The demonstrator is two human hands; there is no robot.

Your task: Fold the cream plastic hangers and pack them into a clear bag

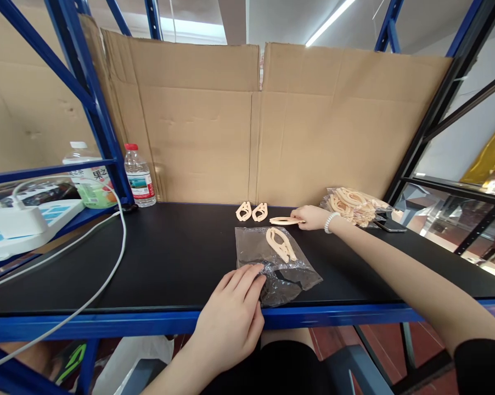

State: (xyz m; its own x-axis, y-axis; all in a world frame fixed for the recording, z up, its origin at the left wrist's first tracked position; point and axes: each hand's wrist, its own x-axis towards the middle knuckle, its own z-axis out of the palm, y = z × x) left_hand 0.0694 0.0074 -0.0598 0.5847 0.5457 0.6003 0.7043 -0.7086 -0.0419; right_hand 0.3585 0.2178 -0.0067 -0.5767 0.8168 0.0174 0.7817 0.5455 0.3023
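Note:
My right hand (311, 217), with a beaded bracelet at the wrist, pinches one end of a beige folded travel hanger (282, 221) just above the black tabletop. Closer to me lies a clear plastic bag (249, 244), with another beige hanger (281, 245) inside or on top of it; I cannot tell which. The near left part of this bag is gripped by my left hand (233, 315), its thumb partly hidden. Two more folded hangers (243, 212) (259, 212) rest side by side near the cardboard wall.
A clear bag full of beige hangers (350, 206) sits at the back right, beside a phone (391, 225). Cardboard (198, 137) walls the back. On the left are a red-capped water bottle (139, 178), a juice bottle (91, 186), a power strip (62, 216) and a trailing white cable (118, 255).

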